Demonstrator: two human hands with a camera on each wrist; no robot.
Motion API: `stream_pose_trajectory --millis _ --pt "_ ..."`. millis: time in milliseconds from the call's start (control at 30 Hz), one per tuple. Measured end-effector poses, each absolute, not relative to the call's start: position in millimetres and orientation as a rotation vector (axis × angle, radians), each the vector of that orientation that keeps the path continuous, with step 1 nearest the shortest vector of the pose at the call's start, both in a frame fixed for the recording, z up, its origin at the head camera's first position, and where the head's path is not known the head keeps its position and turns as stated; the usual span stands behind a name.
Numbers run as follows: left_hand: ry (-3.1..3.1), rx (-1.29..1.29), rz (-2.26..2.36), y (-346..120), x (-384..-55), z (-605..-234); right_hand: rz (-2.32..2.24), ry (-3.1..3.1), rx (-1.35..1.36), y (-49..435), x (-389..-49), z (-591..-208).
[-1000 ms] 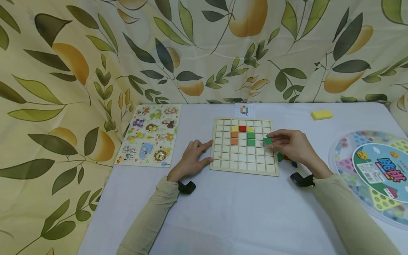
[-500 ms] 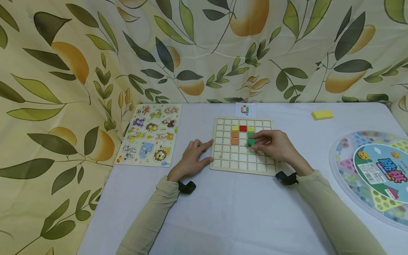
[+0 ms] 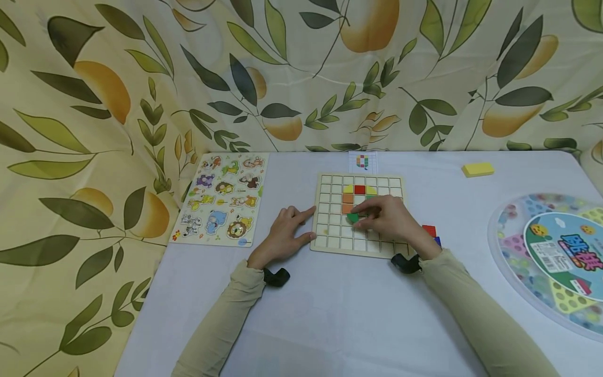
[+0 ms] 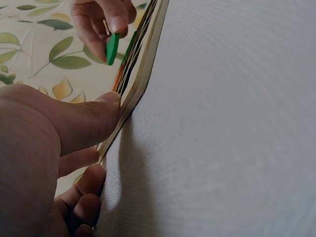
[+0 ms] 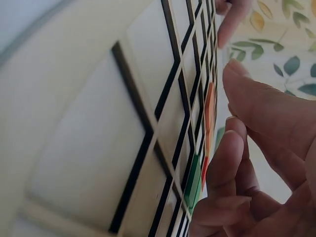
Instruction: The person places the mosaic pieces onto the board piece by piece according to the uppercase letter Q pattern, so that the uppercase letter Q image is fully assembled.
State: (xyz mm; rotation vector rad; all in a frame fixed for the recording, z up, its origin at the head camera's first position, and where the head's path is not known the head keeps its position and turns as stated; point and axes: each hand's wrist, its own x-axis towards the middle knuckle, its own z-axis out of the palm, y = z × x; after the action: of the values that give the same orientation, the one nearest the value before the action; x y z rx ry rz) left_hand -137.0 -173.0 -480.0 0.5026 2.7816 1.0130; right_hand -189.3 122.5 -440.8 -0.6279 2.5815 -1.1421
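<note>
Pinching green piece (image 3: 353, 218) with right hand (image 3: 387, 217), just above grid board (image 3: 332, 243), near orange tiles (image 3: 347, 198).
Holding it tilted between thumb and fingertips. Touching board's left edge with left hand (image 3: 282, 235), with thumb and index spread apart. Seeing red piece (image 3: 429, 230) and blue piece (image 3: 438, 241) beyond board's right edge; pattern card (image 3: 363, 163) at far edge.

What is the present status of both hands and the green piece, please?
Left hand touching left edge of grid board. Right hand pinching green piece above board, not yet placed. No obstacle seen between piece and board.
</note>
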Motion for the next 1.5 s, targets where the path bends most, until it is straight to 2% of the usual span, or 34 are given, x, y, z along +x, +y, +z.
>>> stream_pose_trajectory --millis 700,1500 --pt "2.777 0.506 1.012 -172.9 -136.0 -480.6 -1.074 2.603 -0.678 107.5 -187.9 -446.4" --pt "2.780 0.512 1.024 -173.0 -136.3 -478.3 -0.973 2.690 -0.612 102.4 -190.1 -438.7"
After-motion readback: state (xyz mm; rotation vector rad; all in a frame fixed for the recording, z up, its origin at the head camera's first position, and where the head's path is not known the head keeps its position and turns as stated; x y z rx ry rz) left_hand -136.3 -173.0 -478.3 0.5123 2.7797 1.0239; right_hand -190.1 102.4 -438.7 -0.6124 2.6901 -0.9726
